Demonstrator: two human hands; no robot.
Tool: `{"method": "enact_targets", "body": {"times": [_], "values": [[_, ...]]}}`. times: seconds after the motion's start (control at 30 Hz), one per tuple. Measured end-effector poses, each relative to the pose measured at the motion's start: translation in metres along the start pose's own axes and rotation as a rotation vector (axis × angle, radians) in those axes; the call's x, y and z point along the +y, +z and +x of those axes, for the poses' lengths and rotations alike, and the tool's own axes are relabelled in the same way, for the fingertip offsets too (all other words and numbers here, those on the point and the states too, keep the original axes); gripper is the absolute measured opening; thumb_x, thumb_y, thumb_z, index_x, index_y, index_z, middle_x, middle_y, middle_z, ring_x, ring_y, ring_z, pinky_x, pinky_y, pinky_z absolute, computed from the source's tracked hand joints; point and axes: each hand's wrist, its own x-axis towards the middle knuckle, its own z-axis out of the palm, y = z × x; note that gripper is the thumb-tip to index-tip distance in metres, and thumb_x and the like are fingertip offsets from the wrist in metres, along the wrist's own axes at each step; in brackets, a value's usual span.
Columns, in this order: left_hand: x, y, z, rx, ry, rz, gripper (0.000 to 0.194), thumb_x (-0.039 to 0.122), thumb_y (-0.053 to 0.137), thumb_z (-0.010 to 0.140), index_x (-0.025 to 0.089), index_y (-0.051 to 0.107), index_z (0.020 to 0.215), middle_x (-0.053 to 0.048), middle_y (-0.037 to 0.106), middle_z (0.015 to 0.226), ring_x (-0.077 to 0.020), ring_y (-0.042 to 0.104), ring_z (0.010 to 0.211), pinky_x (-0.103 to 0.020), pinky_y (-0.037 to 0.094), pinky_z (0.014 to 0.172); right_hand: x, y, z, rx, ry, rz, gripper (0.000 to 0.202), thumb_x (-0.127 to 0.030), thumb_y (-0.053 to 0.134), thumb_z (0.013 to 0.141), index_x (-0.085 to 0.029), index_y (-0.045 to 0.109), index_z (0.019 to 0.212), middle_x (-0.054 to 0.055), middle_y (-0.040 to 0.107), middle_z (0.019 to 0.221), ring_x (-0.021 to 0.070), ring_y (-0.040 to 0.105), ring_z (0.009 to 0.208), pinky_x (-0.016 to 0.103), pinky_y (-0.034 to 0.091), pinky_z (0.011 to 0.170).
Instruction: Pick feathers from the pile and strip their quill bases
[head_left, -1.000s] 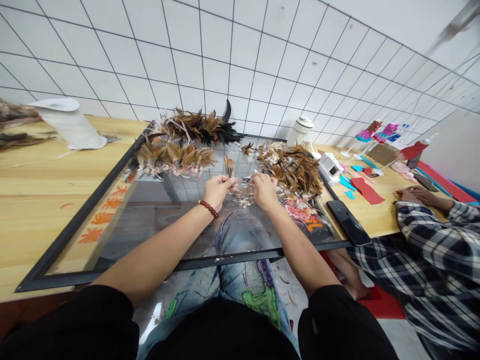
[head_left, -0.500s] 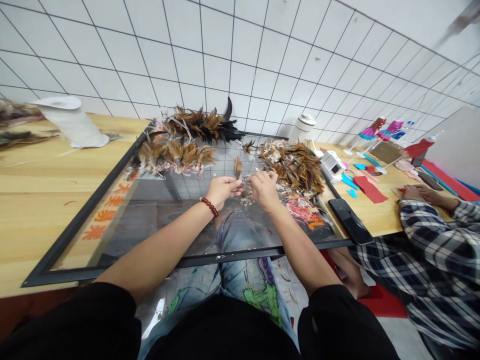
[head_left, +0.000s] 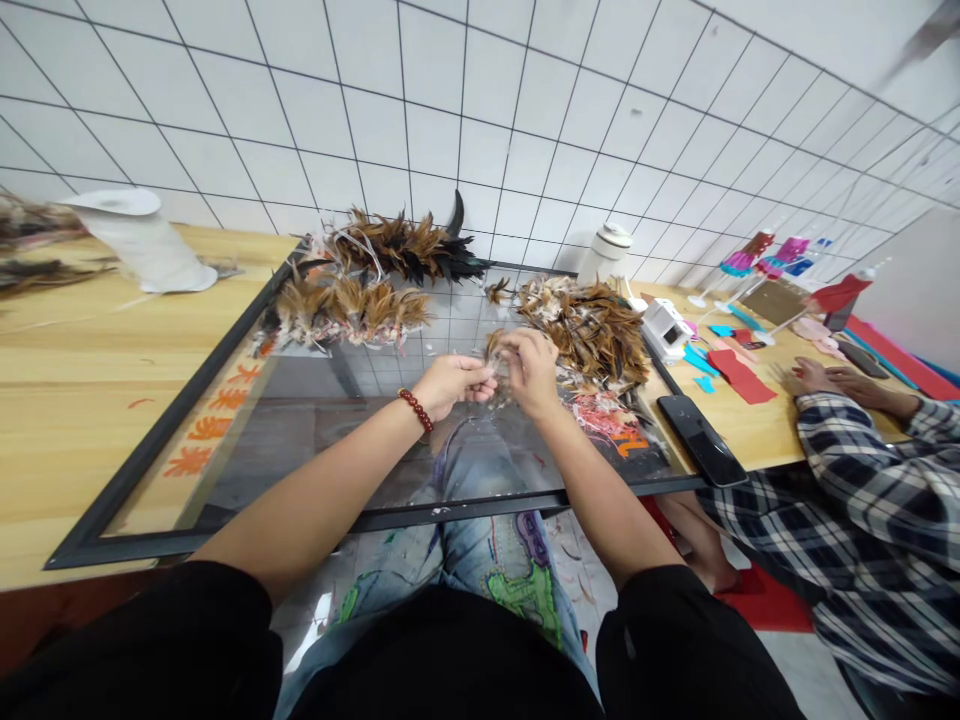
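Working a feather with the fingertips looks like the step in hand, the left hand steadying it while the right hand arranges it. My judgement is that the next move calls for a firm, narrow pinch on the left and light fingers on the right, as the piece is small and loose.

The left hand is nearly closed, thumb pressed to the forefinger on what seems to be the pale base of the feather. The right hand arches just beside it, fingers bent over the feather and slightly blurred — how tightly they grip, I cannot tell. The feather itself sits between the two hands, partly hidden.

Take the hands as the clock's centre, 12 straight ahead. Under them spreads the glass in its dark frame. A tuft lies at 12, a brown heap at 2, pink shreds between 3 and 4. A feather row lies at 10, with a darker bunch at 11.

Farther out, a jug stands between 1 and 2, a spool between 9 and 10, and a phone rests between 3 and 4 — beyond it, a co-worker's plaid sleeve.
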Motion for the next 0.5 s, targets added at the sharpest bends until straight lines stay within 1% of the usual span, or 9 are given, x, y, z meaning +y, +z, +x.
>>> {"method": "enact_targets", "body": {"times": [0.07,0.1,0.17,0.23,0.3,0.37,0.5], "values": [[0.001,-0.002,0.001,-0.003,0.013,-0.119,0.008,0.013,0.073,0.073,0.008,0.068,0.069,-0.011,0.071,0.073,-0.0122,0.066,0.061,-0.023,0.054,0.062,0.002,-0.002,0.001,0.080,0.097,0.042,0.023,-0.027,0.042,0.094,-0.019,0.061,0.104,0.010,0.060,0.112,0.0208,0.053,0.107,0.034,0.033,0.091],[0.002,-0.003,0.002,-0.003,0.022,-0.176,0.006,0.013,0.072,0.074,0.009,0.068,0.072,-0.011,0.072,0.078,-0.0127,0.068,0.067,-0.024,0.054,0.067,0.003,-0.002,0.001,0.088,0.116,0.057,0.022,-0.029,0.043,0.094,-0.019,0.061,0.102,0.010,0.060,0.110,0.0211,0.053,0.106,0.034,0.034,0.091],[0.002,-0.005,0.003,0.009,0.036,-0.259,0.004,0.012,0.071,0.075,0.009,0.068,0.075,-0.011,0.072,0.084,-0.0134,0.069,0.076,-0.026,0.054,0.076,0.003,-0.004,0.000,0.051,0.094,0.078,0.019,-0.031,0.048,0.092,-0.020,0.063,0.093,0.008,0.062,0.102,0.0207,0.055,0.102,0.035,0.033,0.092],[0.002,-0.005,0.004,0.036,0.047,-0.297,0.002,0.010,0.070,0.075,0.009,0.068,0.076,-0.010,0.072,0.083,-0.0132,0.068,0.077,-0.027,0.053,0.079,0.000,-0.003,-0.002,-0.005,0.038,0.101,0.018,-0.033,0.051,0.091,-0.021,0.064,0.087,0.006,0.064,0.094,0.0194,0.056,0.099,0.035,0.032,0.094],[0.000,-0.004,0.003,0.052,0.053,-0.293,0.003,0.009,0.070,0.074,0.009,0.067,0.074,-0.009,0.071,0.077,-0.0127,0.068,0.073,-0.027,0.054,0.076,-0.003,-0.001,-0.003,-0.024,0.009,0.155,0.017,-0.034,0.053,0.090,-0.021,0.064,0.087,0.004,0.065,0.092,0.0180,0.058,0.095,0.035,0.032,0.095],[0.000,-0.002,0.002,0.049,0.051,-0.253,0.005,0.010,0.072,0.072,0.009,0.067,0.073,-0.008,0.070,0.074,-0.0127,0.067,0.069,-0.026,0.054,0.071,-0.005,0.002,-0.003,-0.014,0.018,0.254,0.017,-0.034,0.053,0.090,-0.021,0.064,0.090,0.004,0.065,0.091,0.0170,0.058,0.092,0.034,0.035,0.093],[0.000,0.002,-0.002,0.038,0.020,-0.171,0.009,0.013,0.075,0.071,0.008,0.067,0.073,-0.010,0.071,0.073,-0.0126,0.067,0.063,-0.023,0.054,0.062,0.000,0.008,0.001,0.030,0.146,0.532,0.021,-0.038,0.056,0.086,-0.020,0.064,0.093,0.003,0.063,0.086,0.0157,0.058,0.081,0.031,0.045,0.082]]}}
